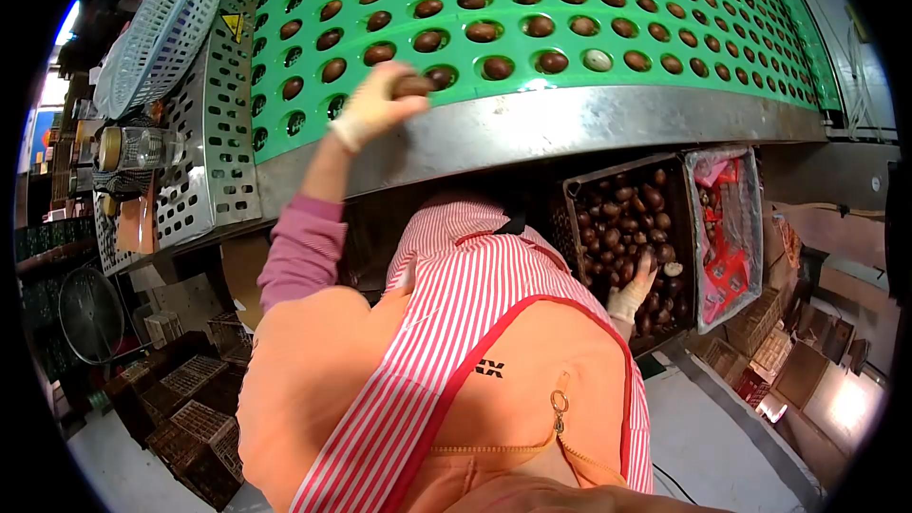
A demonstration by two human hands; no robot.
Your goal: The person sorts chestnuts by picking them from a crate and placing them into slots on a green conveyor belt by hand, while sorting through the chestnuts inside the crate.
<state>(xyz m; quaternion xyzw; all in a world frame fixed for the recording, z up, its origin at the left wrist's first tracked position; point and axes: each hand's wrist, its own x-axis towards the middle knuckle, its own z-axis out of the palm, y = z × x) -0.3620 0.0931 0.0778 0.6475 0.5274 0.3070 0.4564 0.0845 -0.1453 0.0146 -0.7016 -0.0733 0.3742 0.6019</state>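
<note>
My left hand (pixel 375 103), in a pale glove with bare fingertips, is closed around a dark brown egg (pixel 411 86) just over the near edge of the green tray belt (pixel 446 46). The belt's oval pockets hold rows of similar dark eggs, along with one pale speckled egg (pixel 597 60). Down at my right, my gloved right hand (pixel 632 294) reaches into a brown crate (pixel 568 192) full of dark eggs. Its fingers curl around an egg there, partly hidden among the others.
A metal rail (pixel 532 123) borders the belt. Beside the crate stands a lined box (pixel 753 256) with red packets. At left are a perforated metal panel (pixel 195 171), a pale blue basket (pixel 171 33) and a lidded jar (pixel 142 148). Stacked crates (pixel 195 408) stand at lower left.
</note>
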